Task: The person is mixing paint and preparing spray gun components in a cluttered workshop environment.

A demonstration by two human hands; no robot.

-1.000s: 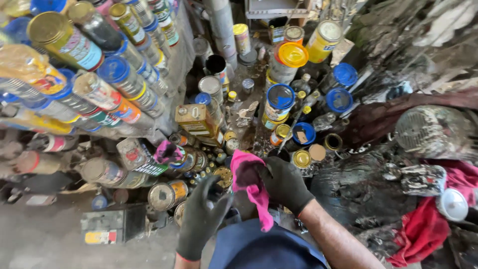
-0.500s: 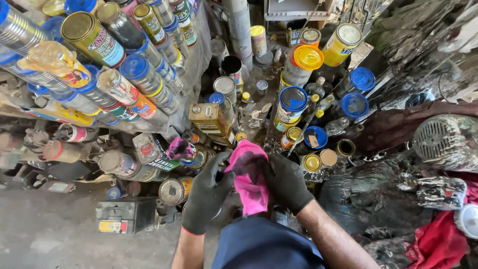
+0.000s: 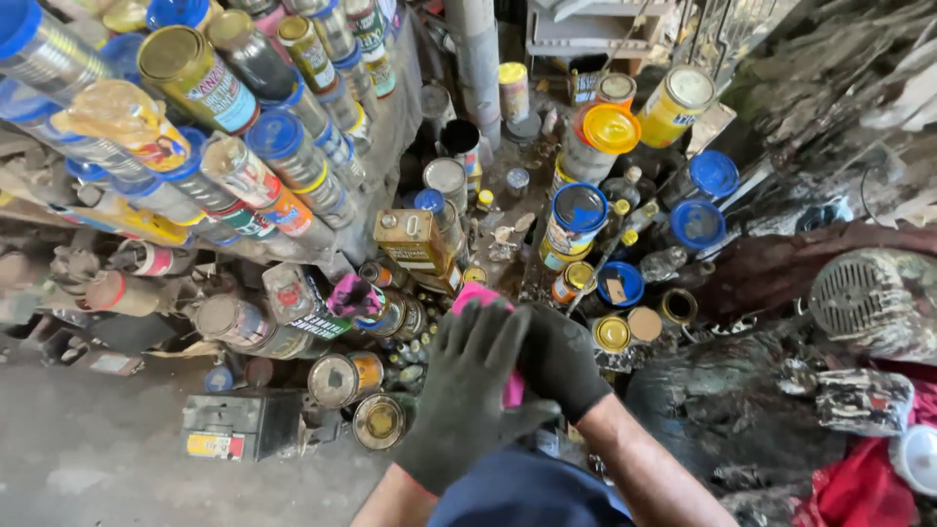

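Both my hands wear dark work gloves and meet low in the middle of the head view. My left hand (image 3: 467, 390) lies spread over a bright pink rag (image 3: 511, 388), covering most of it. My right hand (image 3: 564, 359) grips the rag from the right side, fingers curled around it. Only a pink strip shows between the gloves, with a corner at the top near a tin. Just above the hands stands a rectangular yellow oil tin (image 3: 418, 244).
Shelves on the left carry many dusty cans and bottles (image 3: 195, 73). Blue-lidded tins (image 3: 576, 215) and yellow-capped jars (image 3: 607, 132) crowd the floor ahead. A small black box (image 3: 239, 425) sits lower left. Red cloth (image 3: 859, 483) and a round grille (image 3: 864, 293) lie right.
My left hand has moved right from beside the rag to lie over it. The pink rag, earlier plainly showing between the gloves, is now mostly covered.
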